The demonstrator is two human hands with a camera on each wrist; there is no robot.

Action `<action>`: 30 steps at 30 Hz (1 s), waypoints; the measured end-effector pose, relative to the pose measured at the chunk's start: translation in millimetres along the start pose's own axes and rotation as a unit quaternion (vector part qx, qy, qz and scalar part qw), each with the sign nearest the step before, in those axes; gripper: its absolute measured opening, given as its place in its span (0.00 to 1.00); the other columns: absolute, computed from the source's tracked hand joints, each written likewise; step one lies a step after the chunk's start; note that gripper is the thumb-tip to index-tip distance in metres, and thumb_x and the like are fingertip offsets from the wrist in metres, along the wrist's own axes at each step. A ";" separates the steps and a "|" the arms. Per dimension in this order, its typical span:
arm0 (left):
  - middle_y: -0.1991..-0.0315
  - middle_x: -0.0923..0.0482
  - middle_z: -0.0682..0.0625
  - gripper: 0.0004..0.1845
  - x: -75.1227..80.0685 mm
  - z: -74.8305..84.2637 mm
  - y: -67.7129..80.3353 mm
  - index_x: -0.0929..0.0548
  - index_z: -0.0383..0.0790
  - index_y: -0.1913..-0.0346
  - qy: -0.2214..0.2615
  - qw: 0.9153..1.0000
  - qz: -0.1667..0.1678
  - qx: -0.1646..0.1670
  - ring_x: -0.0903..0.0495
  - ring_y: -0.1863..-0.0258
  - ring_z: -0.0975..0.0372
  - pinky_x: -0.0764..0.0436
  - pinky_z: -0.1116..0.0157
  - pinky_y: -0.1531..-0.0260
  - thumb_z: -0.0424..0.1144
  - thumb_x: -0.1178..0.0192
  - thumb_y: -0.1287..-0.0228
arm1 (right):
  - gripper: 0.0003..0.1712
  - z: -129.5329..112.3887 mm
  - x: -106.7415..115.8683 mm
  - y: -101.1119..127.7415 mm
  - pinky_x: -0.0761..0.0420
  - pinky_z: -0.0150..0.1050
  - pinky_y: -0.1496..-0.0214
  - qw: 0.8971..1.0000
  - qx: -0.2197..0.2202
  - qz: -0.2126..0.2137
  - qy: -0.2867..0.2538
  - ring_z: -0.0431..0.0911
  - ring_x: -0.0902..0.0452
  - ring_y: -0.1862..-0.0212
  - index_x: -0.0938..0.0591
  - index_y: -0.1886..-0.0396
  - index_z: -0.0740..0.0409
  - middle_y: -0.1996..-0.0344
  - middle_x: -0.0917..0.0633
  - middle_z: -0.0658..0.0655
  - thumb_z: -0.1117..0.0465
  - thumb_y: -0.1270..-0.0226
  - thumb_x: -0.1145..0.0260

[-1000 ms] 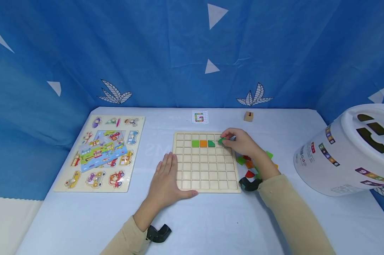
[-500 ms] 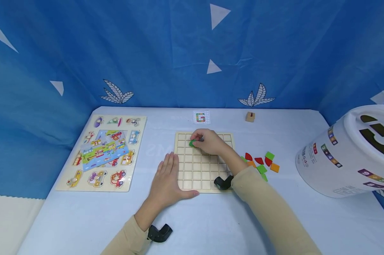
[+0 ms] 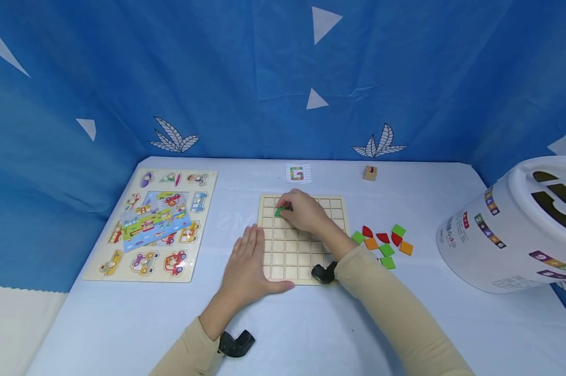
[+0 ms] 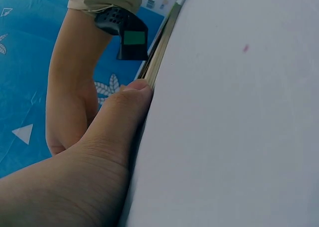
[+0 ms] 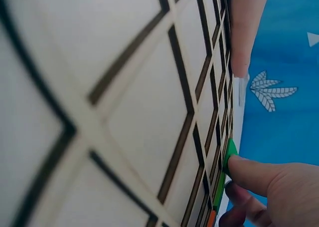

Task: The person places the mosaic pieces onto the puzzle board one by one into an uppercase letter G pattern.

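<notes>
A wooden grid board (image 3: 287, 259) lies on the table in the head view. My right hand (image 3: 306, 213) pinches a dark green tile (image 3: 279, 212) with one rounded edge at the board's upper left. In the right wrist view the thumb presses on this green tile (image 5: 230, 154), beside another green tile (image 5: 219, 191) and an orange tile (image 5: 212, 218) on the grid. In the head view those neighbours are hidden by the hand. My left hand (image 3: 246, 263) lies with straight fingers along the board's left edge, its thumb (image 4: 122, 107) touching the near edge.
Several red, orange and green tiles (image 3: 387, 250) lie right of the board. Behind it are a small pattern card (image 3: 298, 173) and a wooden cube (image 3: 369, 173). A white bucket (image 3: 471, 250) stands at the right. A vehicle puzzle board (image 3: 92, 261) with picture cards lies left.
My right hand has carried the green tile leftward across the board, from its right side to the upper left, and lowered it there. The left hand stays in place.
</notes>
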State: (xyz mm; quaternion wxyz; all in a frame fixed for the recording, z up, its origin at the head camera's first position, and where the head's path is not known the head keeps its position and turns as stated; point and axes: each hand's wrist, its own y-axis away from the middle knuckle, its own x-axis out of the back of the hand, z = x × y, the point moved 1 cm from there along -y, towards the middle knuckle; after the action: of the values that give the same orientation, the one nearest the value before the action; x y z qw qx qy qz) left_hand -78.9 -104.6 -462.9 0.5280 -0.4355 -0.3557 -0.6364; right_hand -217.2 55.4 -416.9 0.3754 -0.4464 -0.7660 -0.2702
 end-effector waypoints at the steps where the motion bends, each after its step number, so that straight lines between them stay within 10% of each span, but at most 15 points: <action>1: 0.19 0.61 0.39 0.79 -0.3 -0.1 0.1 0.58 0.32 0.21 0.000 1.000 0.000 0.000 0.62 0.19 0.51 0.55 0.52 0.21 0.86 0.42 0.66 | 0.08 -0.4 -0.4 0.2 0.20 0.41 0.51 1.000 0.001 0.000 0.008 0.44 0.23 0.56 0.14 0.54 0.49 0.58 0.19 0.50 0.58 0.30 0.34; 16: 0.19 0.62 0.39 0.79 -0.7 1.0 -0.2 0.59 0.32 0.21 -0.003 1.000 -0.008 0.007 0.63 0.19 0.51 0.56 0.52 0.21 0.86 0.42 0.66 | 0.24 9.4 32.7 36.9 0.22 0.41 0.60 0.998 -0.015 -0.021 0.060 0.46 0.24 0.60 0.24 0.32 0.47 0.50 0.21 0.52 0.55 0.27 0.39; 25: 0.19 0.63 0.40 0.79 0.1 2.3 -0.6 0.59 0.33 0.21 0.008 1.000 -0.009 0.006 0.64 0.19 0.51 0.56 0.51 0.21 0.85 0.40 0.65 | 0.25 72.7 77.0 92.4 0.21 0.41 0.68 0.979 -0.146 0.035 0.140 0.51 0.22 0.63 0.22 0.37 0.56 0.57 0.17 0.60 0.55 0.31 0.34; 30: 0.19 0.62 0.40 0.78 1.6 1.7 -0.6 0.58 0.32 0.21 0.006 1.000 -0.010 0.005 0.63 0.19 0.51 0.55 0.51 0.21 0.84 0.40 0.65 | 0.30 104.1 94.8 122.1 0.16 0.55 0.56 0.962 -0.223 0.022 0.156 0.60 0.22 0.53 0.25 0.35 0.62 0.49 0.19 0.69 0.54 0.32 0.33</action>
State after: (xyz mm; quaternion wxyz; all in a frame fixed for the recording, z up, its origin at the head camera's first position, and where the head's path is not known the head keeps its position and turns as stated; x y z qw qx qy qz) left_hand -79.3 -103.6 -460.7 0.5257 -0.4260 -0.3600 -0.6423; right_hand -174.0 234.5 -389.5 0.3872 -0.4879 -0.6082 -0.4920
